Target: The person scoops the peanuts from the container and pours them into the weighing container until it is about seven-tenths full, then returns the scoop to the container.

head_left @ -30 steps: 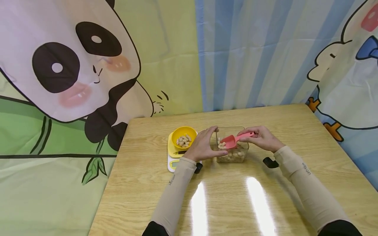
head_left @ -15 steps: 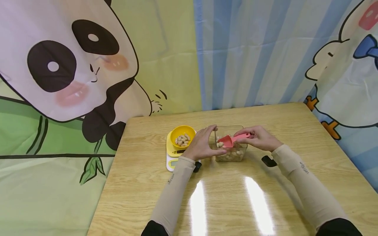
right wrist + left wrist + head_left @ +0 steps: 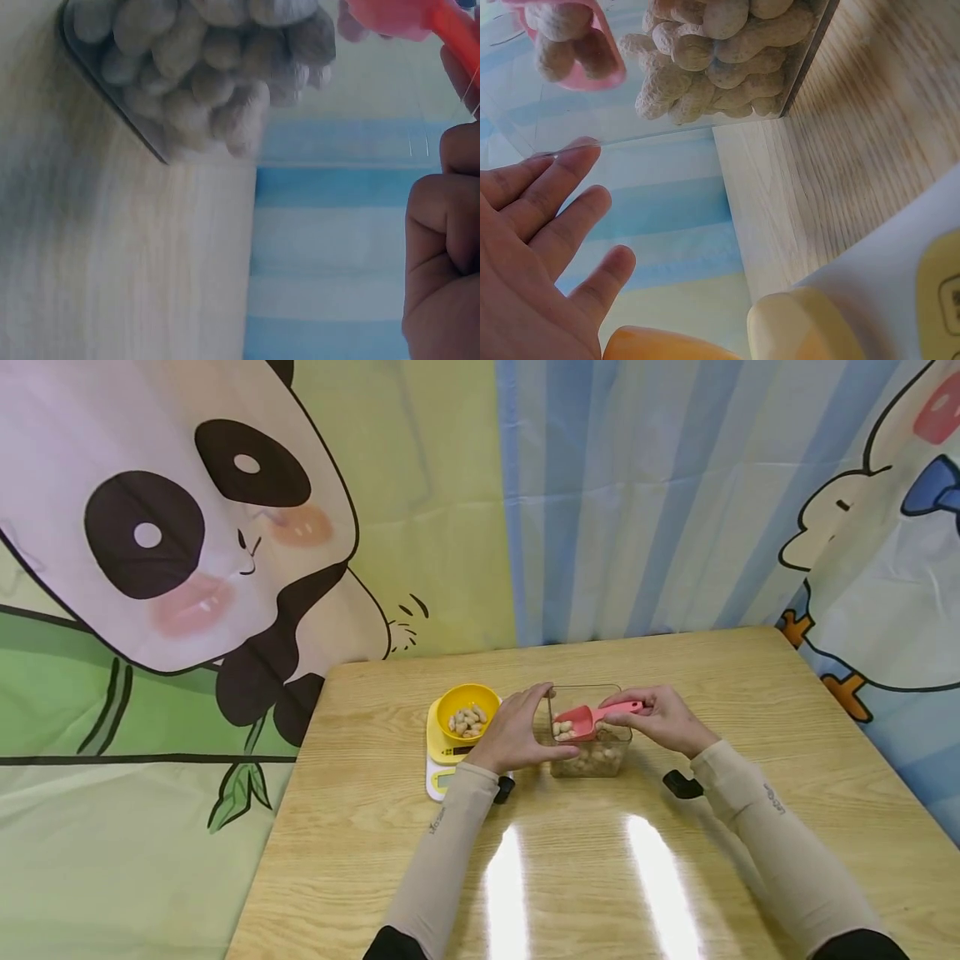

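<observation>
A clear box (image 3: 588, 767) holds a heap of unshelled peanuts (image 3: 727, 56). The left hand (image 3: 510, 731) spans the box's left side, thumb at the near wall and fingertips at the far left rim; three of its fingers (image 3: 562, 232) look nearly straight in the left wrist view. Between thumb and fingers, the right hand (image 3: 663, 720) pinches the handle of a pink scoop (image 3: 581, 723), whose bowl is inside the box with several peanuts in it. Left of the box, a yellow bowl (image 3: 447, 706) with several peanuts stands on a yellow-and-white kitchen scale (image 3: 435, 760).
Everything stands on a light wooden table (image 3: 570, 860) with glare streaks near the front. A printed curtain (image 3: 600, 510) hangs behind the table's far edge. The scale lies close beside the left wrist, partly hidden by it.
The scoop's bowl has levelled out inside the box, with peanuts now showing in it. The right hand has shifted slightly left and turned a little. The left hand keeps its place on the box.
</observation>
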A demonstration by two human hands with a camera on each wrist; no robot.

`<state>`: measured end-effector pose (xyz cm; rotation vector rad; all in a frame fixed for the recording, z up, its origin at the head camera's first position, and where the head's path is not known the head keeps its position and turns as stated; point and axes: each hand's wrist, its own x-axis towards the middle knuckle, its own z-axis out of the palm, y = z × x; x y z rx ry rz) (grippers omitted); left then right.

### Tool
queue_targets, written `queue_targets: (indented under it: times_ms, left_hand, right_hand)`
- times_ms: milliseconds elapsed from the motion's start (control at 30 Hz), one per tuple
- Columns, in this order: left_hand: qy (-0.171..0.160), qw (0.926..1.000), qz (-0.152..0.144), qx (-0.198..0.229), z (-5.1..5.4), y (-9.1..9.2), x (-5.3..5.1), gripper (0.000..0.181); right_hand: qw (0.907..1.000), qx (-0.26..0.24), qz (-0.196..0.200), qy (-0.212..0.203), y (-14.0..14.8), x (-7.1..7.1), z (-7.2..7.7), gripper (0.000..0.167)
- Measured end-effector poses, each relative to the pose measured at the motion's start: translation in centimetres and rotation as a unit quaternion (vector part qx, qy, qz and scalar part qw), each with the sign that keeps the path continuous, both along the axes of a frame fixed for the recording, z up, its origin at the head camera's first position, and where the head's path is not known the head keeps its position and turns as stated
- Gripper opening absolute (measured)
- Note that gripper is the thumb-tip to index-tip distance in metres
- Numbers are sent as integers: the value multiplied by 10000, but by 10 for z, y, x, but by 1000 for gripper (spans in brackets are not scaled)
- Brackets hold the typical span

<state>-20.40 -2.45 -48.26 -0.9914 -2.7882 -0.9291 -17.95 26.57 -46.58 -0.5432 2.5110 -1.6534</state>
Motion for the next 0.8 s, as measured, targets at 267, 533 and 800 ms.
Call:
queue_targets:
  times_ms: [267, 533, 800]
  left_hand:
    - [124, 9999, -1, -61, 2, 0, 1, 111]
    - [192, 9984, 5, -528, 6, -1, 4, 120]
    - [336, 9985, 235, -364, 21, -27, 4, 119]
  right_hand:
    - [9987, -413, -250, -158, 4, 8, -12, 25]
    - [9947, -992, -213, -185, 10, 11, -19, 27]
    - [9919, -1225, -338, -73, 13, 13, -23, 27]
